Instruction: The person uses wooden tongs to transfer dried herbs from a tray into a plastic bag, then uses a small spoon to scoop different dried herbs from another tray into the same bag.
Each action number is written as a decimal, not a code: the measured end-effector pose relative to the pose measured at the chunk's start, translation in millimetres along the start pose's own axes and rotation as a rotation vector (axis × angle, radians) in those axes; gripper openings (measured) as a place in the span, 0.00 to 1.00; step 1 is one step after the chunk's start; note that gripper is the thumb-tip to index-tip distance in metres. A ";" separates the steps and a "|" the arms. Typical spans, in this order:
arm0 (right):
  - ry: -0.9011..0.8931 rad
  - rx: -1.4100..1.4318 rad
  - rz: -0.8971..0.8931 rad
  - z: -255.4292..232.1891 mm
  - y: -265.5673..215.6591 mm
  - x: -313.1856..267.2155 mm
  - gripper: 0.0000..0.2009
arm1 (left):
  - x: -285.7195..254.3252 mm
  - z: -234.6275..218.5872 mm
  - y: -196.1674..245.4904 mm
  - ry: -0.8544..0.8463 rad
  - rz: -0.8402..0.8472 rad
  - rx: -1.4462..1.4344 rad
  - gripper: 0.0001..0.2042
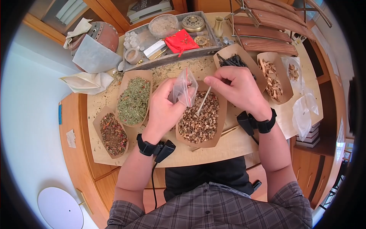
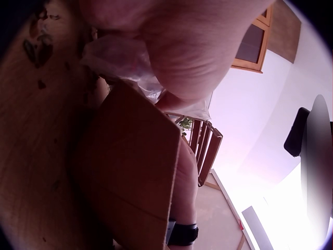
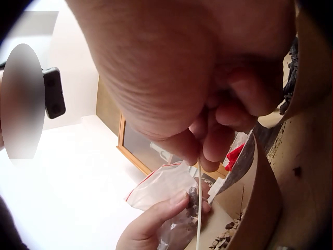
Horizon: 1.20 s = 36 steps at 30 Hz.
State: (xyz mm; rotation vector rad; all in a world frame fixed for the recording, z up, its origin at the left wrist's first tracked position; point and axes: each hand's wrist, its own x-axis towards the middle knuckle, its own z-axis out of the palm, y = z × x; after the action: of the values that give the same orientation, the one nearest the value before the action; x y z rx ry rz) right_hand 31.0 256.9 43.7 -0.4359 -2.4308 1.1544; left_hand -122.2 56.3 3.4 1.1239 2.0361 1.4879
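Note:
My left hand (image 1: 164, 105) holds a clear zip bag (image 1: 185, 88) with a red line along its mouth, over a brown paper tray (image 1: 208, 143) of chopped brown dried pieces (image 1: 195, 128). Some dark pieces show inside the bag in the right wrist view. Between thumb and fingers, my right hand (image 1: 244, 91) pinches a thin cream-coloured stick-like scoop (image 1: 204, 99). It slants down, its lower end among the pieces in the tray. In the right wrist view the thin handle (image 3: 199, 208) passes in front of the bag (image 3: 165, 188).
Paper trays of green herb (image 1: 133, 101) and mixed petals (image 1: 113, 133) lie left; dark sticks (image 1: 233, 62) and pale slices (image 1: 271, 82) lie right. Behind stands a grey wooden tray (image 1: 152, 65) with a red pouch (image 1: 181, 42). A slatted wooden rack (image 1: 267, 38) is back right.

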 end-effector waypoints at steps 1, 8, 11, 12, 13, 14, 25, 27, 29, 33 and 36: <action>-0.014 0.003 0.013 0.0 0.0 -0.4 0.18 | 0.0 0.0 -0.9 0.000 -0.003 -0.004 0.15; -0.072 0.034 0.057 -1.2 -0.7 0.0 0.19 | -0.1 0.2 -1.1 -0.002 0.001 0.002 0.15; -0.083 0.064 0.061 -0.3 1.2 -0.2 0.20 | -0.2 0.0 -1.2 -0.002 0.006 0.004 0.15; -0.083 0.064 0.061 -0.3 1.4 -0.2 0.20 | -0.4 -0.2 0.5 -0.002 0.006 0.008 0.15; -0.084 0.069 0.061 -0.2 1.5 -0.1 0.20 | -0.5 -0.4 1.5 -0.002 0.005 0.012 0.15; -0.085 0.075 0.061 -0.3 1.6 0.0 0.20 | -0.5 -0.4 1.1 -0.002 0.005 0.012 0.15; -0.100 0.075 0.071 -0.7 1.2 0.1 0.21 | 0.1 0.8 0.7 0.004 0.015 0.004 0.14; -0.099 0.067 0.064 -0.4 1.8 0.1 0.21 | 0.0 0.8 -0.1 0.002 0.023 0.013 0.14; -0.101 0.056 0.068 0.1 2.4 0.0 0.21 | 0.0 0.7 -0.9 0.001 0.031 0.023 0.14; -0.090 0.072 0.058 1.5 2.2 -0.3 0.21 | 0.2 0.9 -1.7 -0.008 0.027 0.008 0.14; -0.095 0.067 0.060 1.5 1.2 -0.5 0.20 | 0.1 1.7 -2.5 -0.006 0.031 -0.003 0.14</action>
State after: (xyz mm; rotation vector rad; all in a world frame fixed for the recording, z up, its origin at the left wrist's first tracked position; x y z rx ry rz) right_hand 30.8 256.4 41.8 -0.4460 -2.4657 1.3060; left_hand -122.1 57.1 0.5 1.1623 2.0203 1.5008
